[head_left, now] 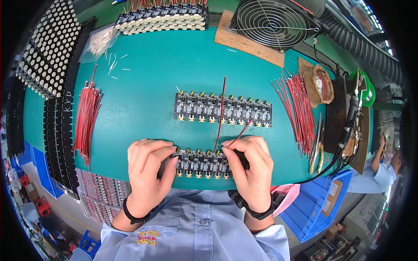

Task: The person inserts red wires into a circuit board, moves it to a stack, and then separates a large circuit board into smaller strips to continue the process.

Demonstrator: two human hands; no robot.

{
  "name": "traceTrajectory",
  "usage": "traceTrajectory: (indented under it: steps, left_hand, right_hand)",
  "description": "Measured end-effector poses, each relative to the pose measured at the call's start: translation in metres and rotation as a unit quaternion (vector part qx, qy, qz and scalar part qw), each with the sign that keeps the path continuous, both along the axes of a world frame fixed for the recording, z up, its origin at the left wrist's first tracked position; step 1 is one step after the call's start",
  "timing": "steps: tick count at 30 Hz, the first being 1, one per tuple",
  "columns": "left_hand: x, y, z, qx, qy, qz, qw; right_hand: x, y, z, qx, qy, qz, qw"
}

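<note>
In front of me lies the near strip of small black circuit boards [202,163], with yellow-green parts along its far edge and white-and-brass parts along the near one. My left hand [149,172] grips its left end between thumb and fingers. Around the right end is my right hand [252,163], its thumb and index finger pinched on a red-and-black wire [241,132] at the far edge. Another red-and-black wire [223,98] runs from that edge across a second board strip [191,106], which lies beyond. My fingers hide both ends of the near strip.
Bundles of red wires lie left [88,117] and right [298,115] on the green mat [130,104]. A fan [274,24], stacked boards [163,19] and a bag of white pins [102,41] stand far off. A soldering iron [352,108] and tweezers [317,139] are right.
</note>
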State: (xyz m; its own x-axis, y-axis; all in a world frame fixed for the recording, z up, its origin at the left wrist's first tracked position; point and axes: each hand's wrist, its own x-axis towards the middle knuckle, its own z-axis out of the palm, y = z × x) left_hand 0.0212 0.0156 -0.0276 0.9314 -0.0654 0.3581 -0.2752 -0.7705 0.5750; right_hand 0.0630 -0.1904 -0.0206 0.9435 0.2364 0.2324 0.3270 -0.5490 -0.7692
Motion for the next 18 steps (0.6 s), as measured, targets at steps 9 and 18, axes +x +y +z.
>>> traceTrajectory:
  steps: [9, 18]
  left_hand:
    - [-0.004, 0.003, 0.0, 0.005, -0.007, 0.007, 1.0]
    - [-0.003, 0.038, 0.02, 0.0, 0.0, 0.125, 0.992]
  right_hand:
    - [0.0, 0.0, 0.006, -0.008, -0.018, 0.032, 0.999]
    - [-0.012, -0.006, 0.014, -0.048, -0.002, -0.036, 0.998]
